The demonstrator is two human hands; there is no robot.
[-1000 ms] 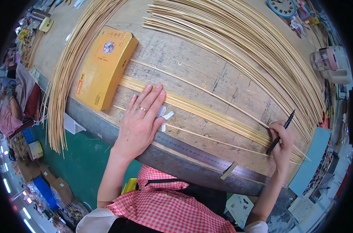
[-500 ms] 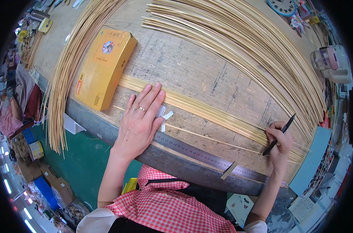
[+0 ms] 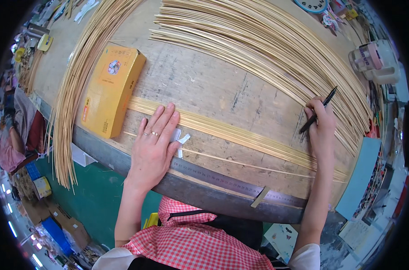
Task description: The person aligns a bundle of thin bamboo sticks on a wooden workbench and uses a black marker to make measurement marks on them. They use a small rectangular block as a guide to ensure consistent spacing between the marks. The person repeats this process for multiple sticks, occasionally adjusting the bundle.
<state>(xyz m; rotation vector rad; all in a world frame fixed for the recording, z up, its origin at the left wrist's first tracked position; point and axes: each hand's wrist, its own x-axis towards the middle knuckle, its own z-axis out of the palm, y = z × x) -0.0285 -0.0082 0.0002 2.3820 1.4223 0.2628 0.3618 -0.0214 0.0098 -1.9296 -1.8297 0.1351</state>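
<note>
A person in a red-and-white checked apron (image 3: 191, 245) sits or stands at a wooden worktable (image 3: 200, 78), seen from above through a rounded fisheye view. The left hand (image 3: 151, 155) lies flat, palm down, wearing two rings, its fingers extended close together and its thumb apart; the fingertips rest across a flat row of thin pale sticks (image 3: 234, 132). That row runs from beside a yellow box (image 3: 109, 90) on the left toward a blue-green block (image 3: 358, 175) on the right. White tape (image 3: 184, 140) shows beside the left thumb. The right hand (image 3: 320, 119) pinches a black pen (image 3: 308, 123), tilted, at the near edge of a large fanned pile of loose sticks (image 3: 263, 47); whether its fingertips also touch a stick is hard to tell. A metal ruler (image 3: 218, 178) lies along the table's front edge, with a strip of tan tape (image 3: 259, 198) across it. At far left, another bundle of sticks (image 3: 80, 85) hangs over that edge.
</note>
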